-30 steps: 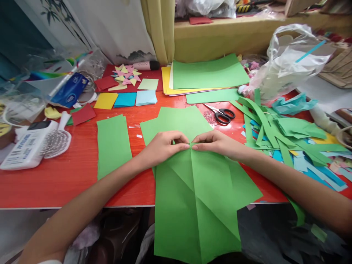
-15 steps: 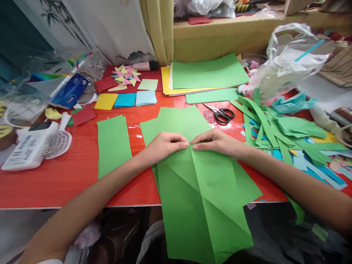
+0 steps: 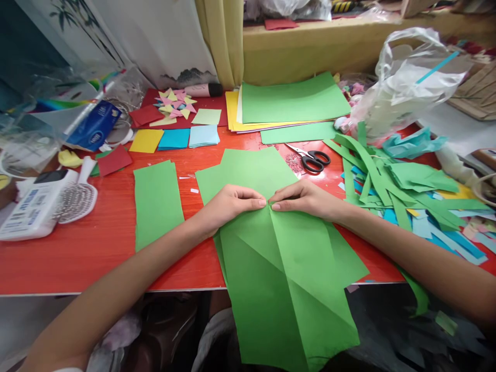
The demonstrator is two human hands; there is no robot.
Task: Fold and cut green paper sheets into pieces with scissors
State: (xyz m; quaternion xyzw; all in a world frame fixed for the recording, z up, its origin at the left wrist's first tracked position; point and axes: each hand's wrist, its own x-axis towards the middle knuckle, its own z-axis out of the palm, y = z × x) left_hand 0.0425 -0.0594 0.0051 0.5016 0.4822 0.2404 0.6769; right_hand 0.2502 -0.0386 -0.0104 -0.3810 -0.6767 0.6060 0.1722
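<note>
A large creased sheet of green paper hangs over the table's front edge, with fold lines running down and across it. My left hand pinches its top edge between thumb and forefinger. Close beside it, my right hand pinches the same edge, the fingertips of both hands almost meeting at the centre crease. Beneath lie more green sheets, spread flat on the red table. Black-handled scissors rest beyond my right hand.
Green strips and offcuts pile up on the right by a plastic bag. A stack of coloured sheets sits at the back. Left are a cut green stack, small paper squares, a hairbrush and a white bottle.
The view has shifted very slightly. Both hands keep their pinch at the same spot, and the lower end of the green sheet has swung a little to the right.
</note>
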